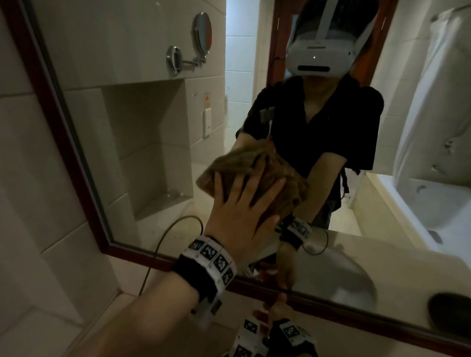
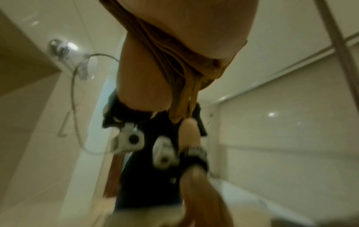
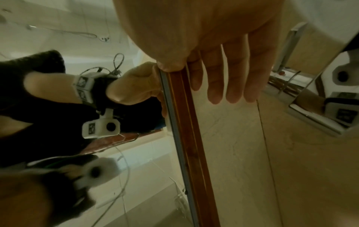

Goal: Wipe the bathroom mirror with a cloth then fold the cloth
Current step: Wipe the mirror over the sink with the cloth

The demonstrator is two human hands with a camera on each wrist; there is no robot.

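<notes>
A crumpled brown cloth (image 1: pixel 237 159) lies flat against the glass of the wood-framed mirror (image 1: pixel 151 108). My left hand (image 1: pixel 244 205) presses it there with fingers spread and straight. In the left wrist view the cloth (image 2: pixel 186 73) bunches between my palm and its reflection. My right hand (image 1: pixel 276 308) rests low at the mirror's bottom frame (image 1: pixel 357 313). In the right wrist view the right hand (image 3: pixel 223 61) has its thumb on the frame (image 3: pixel 194 138), and its straight fingers (image 3: pixel 235 86) lie on the wall beside it, holding nothing.
Beige tiled wall (image 1: pixel 14 197) borders the mirror on the left. The glass reflects a white basin (image 1: pixel 332 270), a dark object (image 1: pixel 451 311) on the counter and a bathtub (image 1: pixel 428 206). A chrome fixture (image 3: pixel 310 119) sits close to my right hand.
</notes>
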